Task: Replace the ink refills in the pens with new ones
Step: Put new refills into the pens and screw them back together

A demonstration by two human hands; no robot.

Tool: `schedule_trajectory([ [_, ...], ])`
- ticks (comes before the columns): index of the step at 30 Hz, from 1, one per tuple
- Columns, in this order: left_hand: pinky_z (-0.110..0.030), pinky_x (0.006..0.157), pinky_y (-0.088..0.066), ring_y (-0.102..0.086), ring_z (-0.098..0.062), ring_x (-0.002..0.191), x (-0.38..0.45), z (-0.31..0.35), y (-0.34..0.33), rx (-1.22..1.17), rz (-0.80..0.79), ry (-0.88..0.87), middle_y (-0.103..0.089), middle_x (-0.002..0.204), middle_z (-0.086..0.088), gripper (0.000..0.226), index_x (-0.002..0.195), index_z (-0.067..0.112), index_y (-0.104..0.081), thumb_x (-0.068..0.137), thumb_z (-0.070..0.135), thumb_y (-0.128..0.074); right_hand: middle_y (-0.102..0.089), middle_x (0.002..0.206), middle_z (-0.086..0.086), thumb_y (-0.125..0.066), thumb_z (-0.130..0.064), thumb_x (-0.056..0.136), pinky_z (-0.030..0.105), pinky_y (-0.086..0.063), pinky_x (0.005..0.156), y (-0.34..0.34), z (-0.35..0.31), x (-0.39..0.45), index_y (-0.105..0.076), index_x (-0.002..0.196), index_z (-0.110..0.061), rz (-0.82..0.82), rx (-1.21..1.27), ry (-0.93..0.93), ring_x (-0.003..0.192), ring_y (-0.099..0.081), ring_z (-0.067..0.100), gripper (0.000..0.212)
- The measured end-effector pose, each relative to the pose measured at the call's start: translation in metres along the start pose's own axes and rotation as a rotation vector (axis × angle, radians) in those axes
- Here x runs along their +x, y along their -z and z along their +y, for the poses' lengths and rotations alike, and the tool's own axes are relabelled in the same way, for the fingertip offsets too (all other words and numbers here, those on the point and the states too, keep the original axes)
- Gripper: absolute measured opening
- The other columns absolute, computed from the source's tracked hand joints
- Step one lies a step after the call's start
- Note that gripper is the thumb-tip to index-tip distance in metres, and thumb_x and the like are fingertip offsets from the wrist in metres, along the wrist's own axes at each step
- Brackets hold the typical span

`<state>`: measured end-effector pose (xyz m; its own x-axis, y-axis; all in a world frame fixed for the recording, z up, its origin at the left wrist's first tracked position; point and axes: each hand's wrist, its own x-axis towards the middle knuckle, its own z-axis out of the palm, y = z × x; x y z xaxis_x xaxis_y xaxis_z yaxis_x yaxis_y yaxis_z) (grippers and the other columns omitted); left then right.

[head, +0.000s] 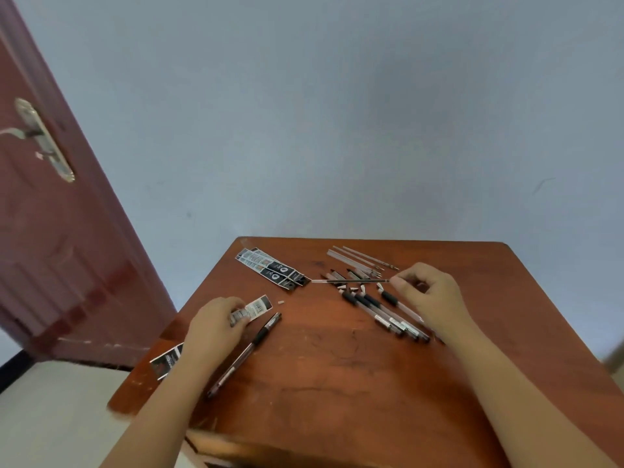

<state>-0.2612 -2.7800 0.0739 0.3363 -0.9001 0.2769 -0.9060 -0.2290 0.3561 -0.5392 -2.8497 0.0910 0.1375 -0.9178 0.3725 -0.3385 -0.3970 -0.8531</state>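
Pinching a new refill (pixel 351 281) at far right: right hand (pixel 429 295). Left hand (pixel 216 324) grips its wrapper (pixel 251 309). One pen (pixel 246 352) looks assembled; several pens (pixel 391 315) on desk (pixel 337 383) still open.

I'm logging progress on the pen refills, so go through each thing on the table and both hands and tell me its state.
Left hand: grips a refill packet.
Right hand: pinches a dark refill by one end, level above the table.
Single pen: lying assembled by the left hand.
Pen group: lying side by side.
Packet stack: flat, untouched.
Clear refills: lying at the far edge.
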Motion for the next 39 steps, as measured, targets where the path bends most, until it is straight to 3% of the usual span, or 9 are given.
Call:
schedule_trajectory([
  [6,-0.029,0.089,-0.041,-0.052,-0.019,0.107,-0.003,-0.009,-0.011,0.077,0.007,0.065,-0.058,0.117,-0.008,0.028,0.117,0.013,-0.056,0.09,0.018,-0.05,-0.056,0.069,-0.007,-0.062,-0.009,0.08,0.003,-0.038,0.056,-0.008,-0.001,-0.005,-0.063,0.07,-0.016,-0.086,-0.053,0.025,0.063,-0.047,0.004,0.012],
  [10,-0.042,0.106,-0.022,-0.05,-0.019,0.114,-0.004,0.006,-0.017,0.219,0.063,0.048,-0.058,0.12,0.0,0.026,0.111,0.019,-0.061,0.09,0.024,-0.048,-0.054,0.064,-0.01,-0.063,-0.009,0.08,0.004,-0.037,0.056,-0.012,0.0,-0.006,-0.059,0.064,-0.025,-0.114,-0.076,0.049,0.059,-0.047,0.003,0.023],
  [14,-0.043,0.077,-0.049,-0.066,-0.028,0.079,-0.005,0.036,-0.023,-0.014,0.202,-0.344,-0.069,0.087,-0.008,0.028,0.084,0.009,-0.07,0.077,0.028,-0.05,-0.054,0.064,-0.012,-0.064,-0.008,0.079,0.004,-0.038,0.058,-0.015,0.001,-0.007,-0.056,0.059,-0.032,-0.14,-0.08,0.096,0.063,-0.05,-0.011,0.032],
  [18,-0.026,0.08,-0.048,-0.062,-0.014,0.088,-0.013,0.082,-0.029,-0.151,0.108,-0.625,-0.069,0.092,0.0,0.035,0.095,0.016,-0.067,0.077,0.036,-0.045,-0.052,0.063,-0.012,-0.065,-0.009,0.078,0.006,-0.039,0.057,-0.02,0.003,-0.009,-0.055,0.059,-0.034,-0.181,-0.08,0.125,0.063,-0.052,-0.008,0.034],
  [21,-0.015,0.069,-0.043,-0.055,-0.004,0.078,-0.008,0.098,-0.037,-0.318,0.008,-0.67,-0.069,0.079,0.001,0.028,0.085,0.015,-0.067,0.079,0.03,-0.045,-0.052,0.062,-0.012,-0.065,-0.008,0.078,0.004,-0.038,0.06,-0.022,0.004,-0.01,-0.054,0.06,-0.036,-0.206,-0.117,0.165,0.068,-0.053,-0.006,0.035],
  [26,-0.012,0.072,-0.037,-0.049,-0.005,0.078,0.002,0.091,-0.054,-0.407,-0.055,-0.72,-0.067,0.074,0.001,0.022,0.081,0.014,-0.068,0.08,0.025,-0.049,-0.052,0.069,-0.017,-0.059,-0.016,0.084,0.005,-0.036,0.064,-0.018,0.011,-0.001,-0.069,0.082,-0.021,-0.382,-0.267,0.129,0.067,-0.051,-0.003,0.012],
  [31,-0.015,0.068,-0.039,-0.048,-0.005,0.074,0.003,0.081,-0.06,-0.356,-0.116,-0.773,-0.065,0.069,0.004,0.024,0.075,0.016,-0.069,0.077,0.031,-0.05,-0.05,0.077,-0.014,-0.055,-0.02,0.087,0.006,-0.034,0.068,-0.021,0.012,-0.003,-0.069,0.097,-0.013,-0.564,-0.422,0.23,0.069,-0.043,-0.007,0.018],
  [36,-0.018,0.053,-0.045,-0.051,-0.002,0.063,0.0,0.077,-0.06,-0.263,-0.151,-0.785,-0.063,0.064,0.01,0.026,0.071,0.023,-0.069,0.077,0.035,-0.047,-0.059,0.096,-0.004,-0.047,-0.03,0.09,0.021,-0.034,0.084,-0.027,0.016,-0.009,-0.065,0.104,-0.018,-0.597,-0.536,0.282,0.085,-0.04,-0.002,0.026],
  [39,-0.018,0.053,-0.044,-0.055,-0.003,0.061,0.0,0.076,-0.058,-0.267,-0.167,-0.763,-0.063,0.063,0.011,0.027,0.073,0.024,-0.07,0.078,0.036,-0.046,-0.061,0.095,-0.002,-0.047,-0.032,0.087,0.011,-0.034,0.077,-0.028,0.017,-0.008,-0.067,0.101,-0.015,-0.575,-0.495,0.297,0.082,-0.042,-0.001,0.029],
])
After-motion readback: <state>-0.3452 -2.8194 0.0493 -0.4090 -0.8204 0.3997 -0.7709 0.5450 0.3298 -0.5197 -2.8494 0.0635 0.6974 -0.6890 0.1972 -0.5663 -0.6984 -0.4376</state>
